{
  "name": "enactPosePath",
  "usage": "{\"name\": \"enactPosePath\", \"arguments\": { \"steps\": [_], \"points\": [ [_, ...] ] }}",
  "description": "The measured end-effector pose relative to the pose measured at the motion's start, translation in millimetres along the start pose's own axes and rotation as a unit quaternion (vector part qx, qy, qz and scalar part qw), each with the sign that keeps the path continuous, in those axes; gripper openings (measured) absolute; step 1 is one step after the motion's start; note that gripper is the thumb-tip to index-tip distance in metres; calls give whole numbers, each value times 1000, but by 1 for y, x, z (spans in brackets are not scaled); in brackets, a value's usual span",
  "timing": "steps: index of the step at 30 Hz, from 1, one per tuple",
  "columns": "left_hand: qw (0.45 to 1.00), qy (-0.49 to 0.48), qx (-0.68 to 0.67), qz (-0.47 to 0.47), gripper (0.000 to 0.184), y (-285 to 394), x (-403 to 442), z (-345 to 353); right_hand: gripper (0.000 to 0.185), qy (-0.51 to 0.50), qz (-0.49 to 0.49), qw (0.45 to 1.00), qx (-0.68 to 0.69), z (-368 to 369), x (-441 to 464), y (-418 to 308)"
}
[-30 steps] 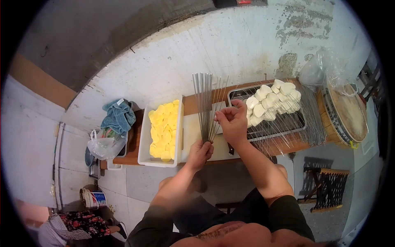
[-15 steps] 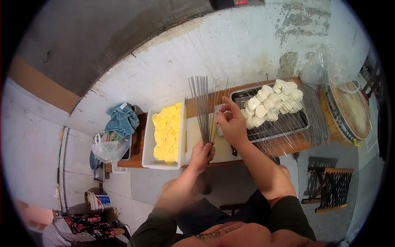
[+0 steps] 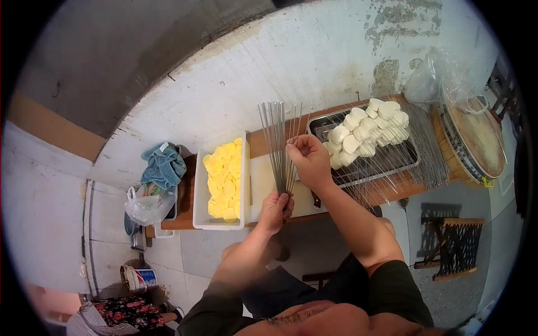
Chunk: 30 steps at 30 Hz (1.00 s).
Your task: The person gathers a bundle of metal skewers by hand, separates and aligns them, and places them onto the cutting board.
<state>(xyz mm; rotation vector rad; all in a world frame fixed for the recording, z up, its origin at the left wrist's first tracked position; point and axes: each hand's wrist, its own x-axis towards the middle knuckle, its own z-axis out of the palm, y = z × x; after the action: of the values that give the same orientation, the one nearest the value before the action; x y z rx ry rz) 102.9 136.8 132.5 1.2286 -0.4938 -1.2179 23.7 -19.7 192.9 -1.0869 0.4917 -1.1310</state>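
Observation:
My left hand (image 3: 276,211) is wrapped round the lower end of a bundle of thin metal skewers (image 3: 274,140), which fan out upward. Beside the bundle's right side, my right hand (image 3: 310,161) has its fingers curled and pressed together; whether a skewer is between them is too small to tell. To the left stands a white bin (image 3: 245,185) of yellow slices (image 3: 224,176). On the right, a metal tray (image 3: 386,178) bears skewers with thick white slices (image 3: 364,131). A white cutting board (image 3: 302,204) lies under my hands.
A knife handle (image 3: 316,200) is at the board's right. Loose skewers (image 3: 428,151) and a round wooden drum-like container (image 3: 476,145) are farther right. A blue towel (image 3: 162,166) and plastic bag (image 3: 147,206) lie left. Below are a folding stool (image 3: 457,246), a bucket (image 3: 138,278) and another person's patterned clothing (image 3: 126,313).
My right hand has drawn its fingers in closer to the bundle, its extended fingers now curled. My left hand keeps its hold on the skewers. The view has shifted slightly.

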Motion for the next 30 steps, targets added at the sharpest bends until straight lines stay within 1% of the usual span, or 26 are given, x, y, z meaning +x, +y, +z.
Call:
{"name": "enactPosePath", "arguments": {
  "steps": [5, 8, 10, 13, 17, 19, 20, 22, 25, 28, 30],
  "points": [
    [1000, -7, -8, -13, 18, 3, -1, 0, 14, 0, 5, 1000, 24, 1, 0, 2],
    [999, -1, 30, -18, 18, -1, 0, -3, 14, -3, -1, 999, 45, 2, 0, 1],
    [1000, -12, -1, -18, 18, 0, -1, -1, 13, -8, -4, 999, 47, 1, 0, 3],
    [999, -25, -17, -18, 19, 3, -3, 0, 11, 0, 10, 1000, 13, 0, 1, 4],
    [999, -34, -16, -9, 20, 0, -3, -2, 9, 2, -9, 1000, -5, -1, -1, 1],
    [1000, -14, -7, -20, 19, 3, -5, 4, 10, 4, -18, 999, -37, -3, 1, 3],
    [1000, -5, -3, -27, 19, 3, -5, 5, 11, 8, -22, 999, -26, -2, 0, 2],
    [1000, -16, -1, -25, 19, 3, -5, 5, 12, 17, -29, 999, -3, 4, -1, -8],
    [999, -10, 16, -33, 18, 2, -5, 6, 13, 19, -33, 999, -18, 2, 1, -2],
    [999, 3, 18, -37, 18, 7, -8, 11, 11, 9, 6, 1000, -9, 0, 1, -8],
    [999, 1, 11, -36, 19, 8, -9, 12, 10, 9, -5, 1000, -23, -2, 2, -5]
  ]
}}
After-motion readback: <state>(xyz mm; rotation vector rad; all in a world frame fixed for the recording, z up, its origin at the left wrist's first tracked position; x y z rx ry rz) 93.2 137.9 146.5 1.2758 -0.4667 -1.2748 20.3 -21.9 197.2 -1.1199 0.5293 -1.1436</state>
